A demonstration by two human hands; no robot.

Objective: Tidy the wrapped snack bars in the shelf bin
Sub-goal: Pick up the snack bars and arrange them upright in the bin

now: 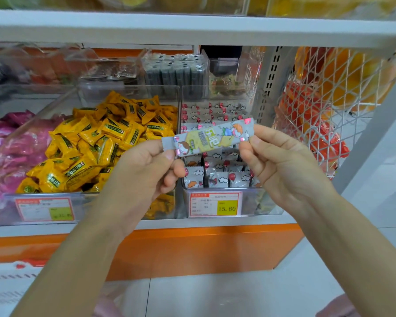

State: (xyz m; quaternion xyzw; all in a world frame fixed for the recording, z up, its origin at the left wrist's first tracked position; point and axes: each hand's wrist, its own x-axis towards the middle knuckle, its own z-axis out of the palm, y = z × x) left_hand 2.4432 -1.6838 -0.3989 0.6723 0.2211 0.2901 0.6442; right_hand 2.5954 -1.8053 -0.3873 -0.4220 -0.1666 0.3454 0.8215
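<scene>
- Your left hand (146, 170) pinches one crimped end of a single snack bar (207, 137) and your right hand (281, 165) pinches the other. The hands are apart, and the bar is stretched between them in the air, tilted up to the right, above and just in front of the clear shelf bin (264, 203).
- If you pull the ends apart any harder, the thin seals may tear, because each grip sits right on a crimp.
- If you let go with one hand too soon, the bar will likely swing and slip from the other pinch. From there it can fall to the floor in front of the shelf.
- The bars in the bin (217, 178) stand packed on end in the front rows. If you push this one in flat or crooked, you may knock the upright ones over or crush their wrappers.
- The yellow sweets (101, 143) lie heaped in the neighbouring bin just to the left. If you drift that way, the bar may land among them.
- The wire basket (325, 106) is close on the right, so a wide swing of your right elbow may catch it.
- You cannot see the back rows well, so check for a gap before you lower the bar.
</scene>
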